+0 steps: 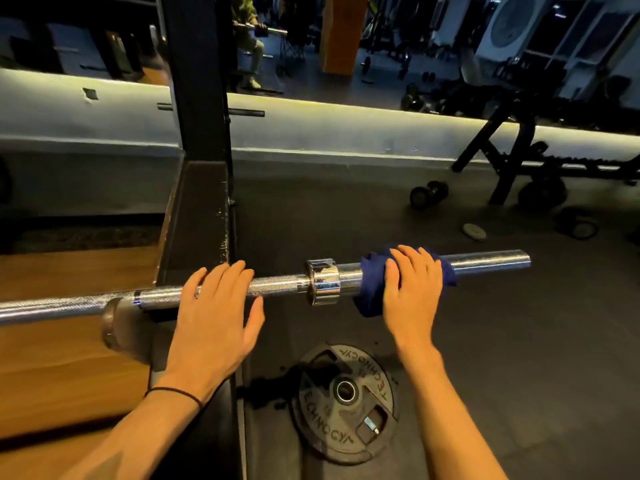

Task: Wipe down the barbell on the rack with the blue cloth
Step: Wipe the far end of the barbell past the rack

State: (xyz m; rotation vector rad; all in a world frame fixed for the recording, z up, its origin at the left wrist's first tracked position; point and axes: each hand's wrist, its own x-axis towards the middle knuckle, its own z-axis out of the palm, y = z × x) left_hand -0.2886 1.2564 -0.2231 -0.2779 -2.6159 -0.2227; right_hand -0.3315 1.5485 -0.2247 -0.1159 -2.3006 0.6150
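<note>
A chrome barbell (284, 284) lies across the black rack (197, 216), its bare sleeve end pointing right. The blue cloth (372, 285) is wrapped over the sleeve just right of the shiny collar (322, 280). My right hand (412, 285) grips the cloth and the sleeve, fingers curled over the top. On the knurled shaft, left of the collar, my left hand (214, 306) rests with fingers laid over the bar and the thumb spread out to the side. A black band circles my left wrist.
A black weight plate (344, 403) lies flat on the dark floor below the bar. A dumbbell (427, 194), a small plate (473, 232) and a bench frame (509, 157) stand farther right. A mirror runs along the back wall; wooden flooring is at left.
</note>
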